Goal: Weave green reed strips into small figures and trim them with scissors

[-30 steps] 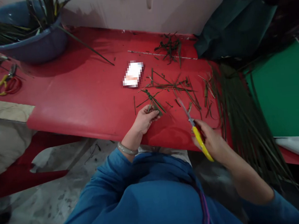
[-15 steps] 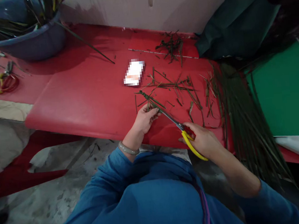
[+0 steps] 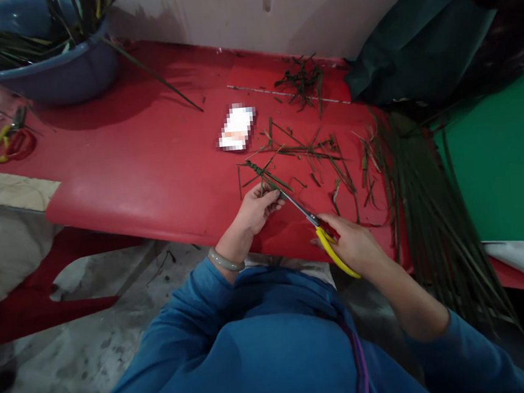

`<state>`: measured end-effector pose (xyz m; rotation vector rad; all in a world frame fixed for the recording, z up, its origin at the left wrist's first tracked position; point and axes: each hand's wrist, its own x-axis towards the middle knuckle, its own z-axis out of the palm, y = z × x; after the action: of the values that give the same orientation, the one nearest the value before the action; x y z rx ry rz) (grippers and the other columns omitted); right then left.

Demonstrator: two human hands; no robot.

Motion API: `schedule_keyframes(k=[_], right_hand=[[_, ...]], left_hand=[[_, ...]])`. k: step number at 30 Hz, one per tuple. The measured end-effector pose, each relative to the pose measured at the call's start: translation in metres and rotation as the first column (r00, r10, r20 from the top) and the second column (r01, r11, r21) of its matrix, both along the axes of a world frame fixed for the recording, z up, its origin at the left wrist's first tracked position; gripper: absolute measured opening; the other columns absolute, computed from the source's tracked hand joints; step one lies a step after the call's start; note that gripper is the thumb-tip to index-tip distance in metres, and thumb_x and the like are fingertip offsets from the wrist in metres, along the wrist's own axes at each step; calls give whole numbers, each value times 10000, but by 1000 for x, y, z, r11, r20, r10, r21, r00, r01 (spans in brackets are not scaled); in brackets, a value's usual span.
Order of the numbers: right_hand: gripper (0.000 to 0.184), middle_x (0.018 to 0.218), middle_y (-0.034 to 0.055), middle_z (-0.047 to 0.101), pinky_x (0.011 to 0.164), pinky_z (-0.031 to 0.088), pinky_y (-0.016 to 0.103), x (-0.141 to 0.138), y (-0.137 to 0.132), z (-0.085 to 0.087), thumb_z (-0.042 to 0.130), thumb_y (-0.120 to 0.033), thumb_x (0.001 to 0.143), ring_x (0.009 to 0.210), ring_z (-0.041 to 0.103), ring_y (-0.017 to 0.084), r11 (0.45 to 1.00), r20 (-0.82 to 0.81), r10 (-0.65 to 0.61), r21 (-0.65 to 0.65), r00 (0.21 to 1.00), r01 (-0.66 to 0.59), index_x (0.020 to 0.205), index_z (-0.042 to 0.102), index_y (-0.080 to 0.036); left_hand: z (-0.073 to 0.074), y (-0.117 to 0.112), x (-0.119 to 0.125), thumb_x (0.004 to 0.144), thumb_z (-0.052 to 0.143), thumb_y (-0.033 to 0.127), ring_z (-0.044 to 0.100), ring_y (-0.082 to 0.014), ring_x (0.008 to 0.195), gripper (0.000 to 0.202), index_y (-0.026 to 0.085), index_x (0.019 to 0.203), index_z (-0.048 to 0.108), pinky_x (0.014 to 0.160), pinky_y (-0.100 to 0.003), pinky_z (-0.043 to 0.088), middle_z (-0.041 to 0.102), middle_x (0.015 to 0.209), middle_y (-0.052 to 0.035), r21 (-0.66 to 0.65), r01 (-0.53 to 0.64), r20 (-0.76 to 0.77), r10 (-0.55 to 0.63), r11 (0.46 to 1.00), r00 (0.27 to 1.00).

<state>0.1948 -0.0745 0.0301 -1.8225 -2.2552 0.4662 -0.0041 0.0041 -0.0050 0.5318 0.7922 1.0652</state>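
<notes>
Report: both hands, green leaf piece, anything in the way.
Left hand pinching leaf piece. Right hand gripping yellow-handled scissors, blades angled toward that piece. Left fingers close to blades; leaf scraps scattered around.

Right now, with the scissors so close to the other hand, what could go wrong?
The scissors in the right hand point at the left hand, tips by its fingers, so a slip might nick them. The blades also come close to the leaf piece the left hand pinches, so a wrong strip might get snipped.

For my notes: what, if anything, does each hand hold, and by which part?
Left hand: knotted leaf, pinched at its near end. Right hand: scissors, by the handles.
</notes>
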Motion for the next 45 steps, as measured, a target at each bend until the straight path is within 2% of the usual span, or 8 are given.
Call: schedule_keyframes(k=[15, 20, 24, 28, 31, 34, 39, 45], right_hand=[[481, 1060, 80, 652, 701, 505, 321, 4, 1, 1, 540, -487, 748, 894, 638, 238, 999, 72, 9, -52, 997, -6, 1143, 520, -213], [481, 1045, 68, 654, 600, 494, 330, 18, 8, 3, 526, -488, 746, 825, 645, 250, 998, 257, -23, -44, 966, 35, 1158, 522, -241], [442, 1072, 87, 631, 602, 483, 333, 32, 16, 9, 500, -366, 777, 866, 626, 258, 999, 357, -41, 18, 933, 37, 1195, 497, -222], [313, 1080, 78, 625, 716, 473, 317, 18, 21, 19, 443, -319, 822, 943, 598, 228, 985, 157, -99, 153, 983, 75, 1083, 574, -206], [259, 943, 52, 659, 686, 463, 262, -12, 27, 18, 436, -347, 836, 837, 615, 171, 992, -147, -45, 108, 988, 61, 961, 618, -213], [243, 807, 45, 666, 653, 444, 269, -39, 38, 7, 478, -390, 808, 737, 608, 170, 993, -283, -39, 92, 958, 67, 853, 633, -208], [258, 678, 26, 642, 575, 421, 257, -52, 50, -15, 493, -411, 784, 616, 565, 148, 988, -500, -120, 21, 858, 150, 758, 622, -188], [237, 626, 8, 611, 514, 408, 241, -53, 51, -24, 501, -388, 771, 561, 533, 128, 980, -673, -191, -87, 714, 179, 737, 598, -175]], left_hand=[[-1, 0, -1, 587, 696, 220, 557, -49, 487, 214, 141, 693, 527, 492, -159, 431, 592, 584, 35, 9, 43, -28, -43, 999, 999], [-2, 1, -1, 589, 692, 226, 554, -47, 482, 220, 147, 689, 512, 484, -154, 422, 577, 557, 44, -6, -4, -35, 4, 1000, 999], [0, 0, -1, 588, 690, 229, 555, -50, 485, 232, 149, 680, 493, 486, -157, 423, 574, 561, 45, -8, 27, -36, -27, 1000, 999], [3, -2, -1, 595, 690, 249, 557, -54, 492, 247, 152, 683, 481, 492, -162, 421, 566, 561, 47, 4, 77, -64, -77, 997, 995], [2, -3, -1, 603, 689, 255, 550, -55, 483, 240, 147, 684, 491, 480, -166, 408, 567, 556, 43, 46, 119, -80, -115, 992, 990], [1, -4, -2, 619, 682, 254, 539, -53, 476, 217, 140, 686, 509, 477, -167, 399, 572, 550, 34, 83, 140, -88, -132, 987, 987], [-2, -4, -2, 617, 684, 261, 536, -53, 482, 223, 140, 706, 519, 485, -175, 401, 589, 578, 27, 88, 121, -111, -111, 989, 988], [0, -2, 1, 610, 688, 266, 543, -54, 493, 232, 139, 715, 524, 493, -174, 408, 587, 584, 33, 81, 122, -147, -109, 989, 983]])
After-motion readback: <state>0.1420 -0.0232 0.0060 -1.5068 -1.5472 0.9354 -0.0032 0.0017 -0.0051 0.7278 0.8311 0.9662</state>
